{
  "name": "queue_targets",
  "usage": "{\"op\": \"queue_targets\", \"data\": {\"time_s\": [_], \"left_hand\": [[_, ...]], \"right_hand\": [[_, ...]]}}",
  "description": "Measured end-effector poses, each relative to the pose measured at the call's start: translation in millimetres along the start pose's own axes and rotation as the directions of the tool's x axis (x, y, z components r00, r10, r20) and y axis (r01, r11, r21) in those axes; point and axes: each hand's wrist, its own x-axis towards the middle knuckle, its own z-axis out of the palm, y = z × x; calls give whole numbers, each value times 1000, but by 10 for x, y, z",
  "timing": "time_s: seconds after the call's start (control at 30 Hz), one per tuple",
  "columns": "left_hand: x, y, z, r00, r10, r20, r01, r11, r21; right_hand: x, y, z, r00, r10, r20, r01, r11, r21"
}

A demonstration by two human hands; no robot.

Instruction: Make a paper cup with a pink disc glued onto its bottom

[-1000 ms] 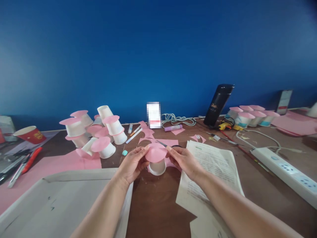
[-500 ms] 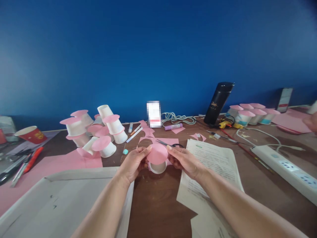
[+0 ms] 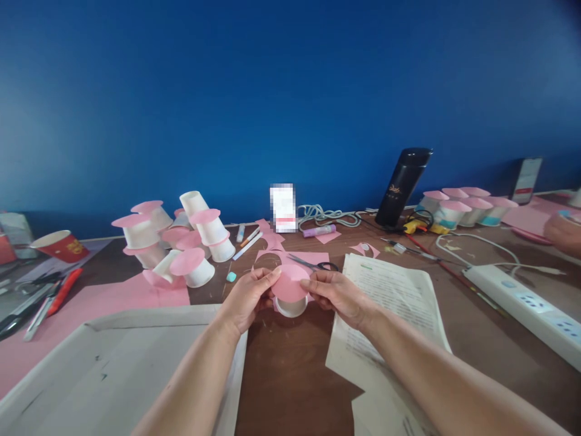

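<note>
A pink paper disc [image 3: 291, 283] lies on top of a small white paper cup [image 3: 292, 307] at the centre of the brown table. My left hand [image 3: 249, 297] grips the disc's left edge, thumb on top and fingers curled beneath. At the right edge, my right hand [image 3: 338, 293] pinches the disc, its thumb or fingertip resting on the upper face. Just behind the disc are scissors [image 3: 313, 264] on cut pink paper [image 3: 313, 257]. How far the fingers also touch the cup is hidden.
Cups with pink discs [image 3: 188, 261] stand stacked at the left, more [image 3: 474, 203] at the right. A phone [image 3: 283, 208], glue stick [image 3: 319, 231], black bottle [image 3: 403, 188], printed sheets [image 3: 390, 303] and power strip [image 3: 531, 306] lie around. Another person's hand [image 3: 563, 233] shows at far right.
My right fingertips have moved slightly inward over the disc. The other person's hand has come further into view at the right. The whole view has shifted slightly.
</note>
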Motion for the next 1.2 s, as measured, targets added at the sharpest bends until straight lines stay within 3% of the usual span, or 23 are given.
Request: {"op": "queue_targets", "data": {"time_s": [0.8, 1.2], "left_hand": [[-14, 25, -2, 997, -73, -3, 73, 997, 13], [2, -14, -49, 996, -82, 47, 80, 996, 32]], "right_hand": [[8, 6, -14, 1000, 4, 14, -4, 1000, 5], [-4, 10, -21, 1000, 5, 31, -4, 1000, -26]]}}
